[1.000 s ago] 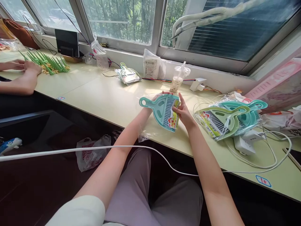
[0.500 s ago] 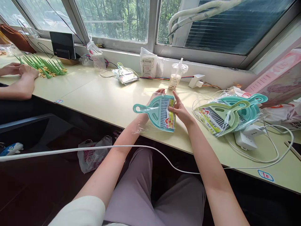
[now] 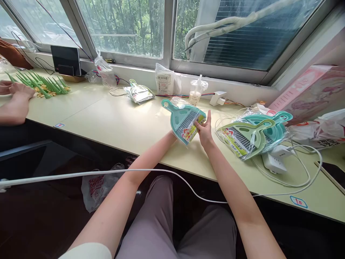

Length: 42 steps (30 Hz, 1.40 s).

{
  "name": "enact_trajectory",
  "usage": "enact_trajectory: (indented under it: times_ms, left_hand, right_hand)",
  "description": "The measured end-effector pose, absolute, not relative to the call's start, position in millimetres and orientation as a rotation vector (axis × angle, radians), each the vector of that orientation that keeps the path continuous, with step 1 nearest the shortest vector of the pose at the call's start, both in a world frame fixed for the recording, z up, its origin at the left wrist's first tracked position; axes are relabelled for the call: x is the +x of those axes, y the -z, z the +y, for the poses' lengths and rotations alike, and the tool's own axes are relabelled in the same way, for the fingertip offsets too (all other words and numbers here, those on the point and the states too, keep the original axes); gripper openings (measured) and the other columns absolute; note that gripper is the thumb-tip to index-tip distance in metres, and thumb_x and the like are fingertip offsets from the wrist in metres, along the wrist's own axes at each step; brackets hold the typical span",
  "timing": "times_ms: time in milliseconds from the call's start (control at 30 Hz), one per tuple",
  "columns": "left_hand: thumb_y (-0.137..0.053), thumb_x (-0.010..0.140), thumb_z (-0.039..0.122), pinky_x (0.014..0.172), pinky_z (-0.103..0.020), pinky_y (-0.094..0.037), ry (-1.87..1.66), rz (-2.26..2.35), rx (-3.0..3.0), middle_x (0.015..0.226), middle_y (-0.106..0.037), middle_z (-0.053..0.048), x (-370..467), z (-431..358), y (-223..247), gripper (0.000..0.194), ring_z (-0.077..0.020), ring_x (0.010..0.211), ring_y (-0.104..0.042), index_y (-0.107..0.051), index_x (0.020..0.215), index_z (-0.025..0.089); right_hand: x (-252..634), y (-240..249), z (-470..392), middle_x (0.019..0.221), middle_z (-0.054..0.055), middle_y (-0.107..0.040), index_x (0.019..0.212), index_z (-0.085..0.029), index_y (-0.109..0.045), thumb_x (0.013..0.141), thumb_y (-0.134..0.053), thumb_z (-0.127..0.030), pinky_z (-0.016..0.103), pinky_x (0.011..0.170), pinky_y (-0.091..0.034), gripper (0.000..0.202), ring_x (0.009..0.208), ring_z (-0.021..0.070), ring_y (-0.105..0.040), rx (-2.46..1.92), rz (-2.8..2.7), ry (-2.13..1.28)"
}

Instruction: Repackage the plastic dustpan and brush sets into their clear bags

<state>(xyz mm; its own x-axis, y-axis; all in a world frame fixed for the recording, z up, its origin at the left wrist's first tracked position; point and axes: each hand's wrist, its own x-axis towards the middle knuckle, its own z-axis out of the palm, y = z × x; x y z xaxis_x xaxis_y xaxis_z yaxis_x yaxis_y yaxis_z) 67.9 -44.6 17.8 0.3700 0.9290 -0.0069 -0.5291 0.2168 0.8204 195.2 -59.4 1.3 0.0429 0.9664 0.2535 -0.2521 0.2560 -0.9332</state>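
A teal dustpan [image 3: 180,114] with a small brush nested in it hangs over the table edge of my workspace, tilted, its handle up and to the left. A printed card label [image 3: 192,130] runs along its wide edge, and clear plastic wrap shows around it. My right hand [image 3: 205,130] grips that edge, thumb on the label and one finger pointing up. Behind the pan is my left hand [image 3: 175,134]; only its wrist side shows and its fingers are hidden. To the right lie more wrapped dustpan sets, a green one [image 3: 246,138] over a teal one [image 3: 277,126].
A white power strip [image 3: 273,164] and looped cable lie at right; the white cable [image 3: 107,172] crosses above my lap. Behind stand a drink cup [image 3: 194,97], a wrapped packet [image 3: 165,83] and flat wrapped items [image 3: 140,94]. Another person's hands [image 3: 20,90] are beside green stems [image 3: 45,84].
The dustpan has turned clockwise, its handle swinging upward, and sits slightly farther from me. My left hand has slipped out of sight behind it. The view has shifted a little.
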Motion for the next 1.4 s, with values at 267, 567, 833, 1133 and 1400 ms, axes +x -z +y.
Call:
enact_trajectory:
  times_ms: [267,567,833,1133,1400]
  left_hand:
    - [-0.036,0.087,0.074,0.114,-0.057,-0.032,-1.156,0.342,0.715,0.128,-0.066,-0.013,51.7,-36.6,-29.3,0.077,-0.0365,0.137,-0.045,-0.059,0.13,0.015]
    - [-0.046,0.091,0.052,0.115,-0.053,-0.033,-0.995,0.382,0.754,0.123,-0.068,-0.013,68.8,-40.1,-19.1,0.056,-0.033,0.13,-0.053,-0.059,0.13,0.014]
    - [-0.042,0.083,0.08,0.112,-0.052,-0.036,-1.207,0.399,0.883,0.127,-0.066,-0.01,70.4,-48.3,-20.3,0.079,-0.0353,0.135,-0.048,-0.052,0.137,0.023]
    - [-0.088,0.058,0.028,0.115,-0.047,-0.032,-1.399,0.573,1.25,0.134,-0.056,-0.01,83.3,-39.1,-1.4,0.086,-0.0338,0.135,-0.043,-0.045,0.133,0.023]
    - [-0.086,0.061,0.031,0.116,-0.048,-0.03,-1.337,0.521,1.322,0.139,-0.052,-0.009,81.6,-40.3,-2.9,0.086,-0.0349,0.142,-0.035,-0.043,0.135,0.026]
  right_hand:
    - [217.2,-6.3,-48.5,0.127,0.004,-0.063,0.157,-0.039,0.004,0.066,-0.08,-0.053,0.034,0.083,-0.057,0.125,0.105,0.0202,-0.064,-0.881,-1.042,-1.047]
    - [217.0,-12.4,-52.2,0.124,0.004,-0.064,0.157,-0.037,0.008,0.069,-0.076,-0.044,0.034,0.082,-0.057,0.122,0.097,0.0182,-0.066,-0.851,-0.947,-1.02]
    - [224.2,-10.1,-50.3,0.147,0.008,-0.047,0.158,-0.04,-0.006,0.078,-0.066,-0.048,0.038,0.083,-0.059,0.1,0.11,0.0195,-0.063,-0.899,-1.04,-0.745]
    - [229.6,-6.5,-40.6,0.151,0.008,-0.038,0.156,-0.042,-0.009,0.081,-0.056,-0.045,0.037,0.074,-0.06,0.089,0.115,0.0216,-0.059,-0.978,-0.962,-0.731]
    - [252.3,-7.6,-31.9,0.135,0.01,-0.052,0.156,-0.036,-0.016,0.084,-0.047,-0.052,0.037,0.073,-0.061,0.08,0.107,0.0234,-0.061,-1.088,-0.85,-0.788]
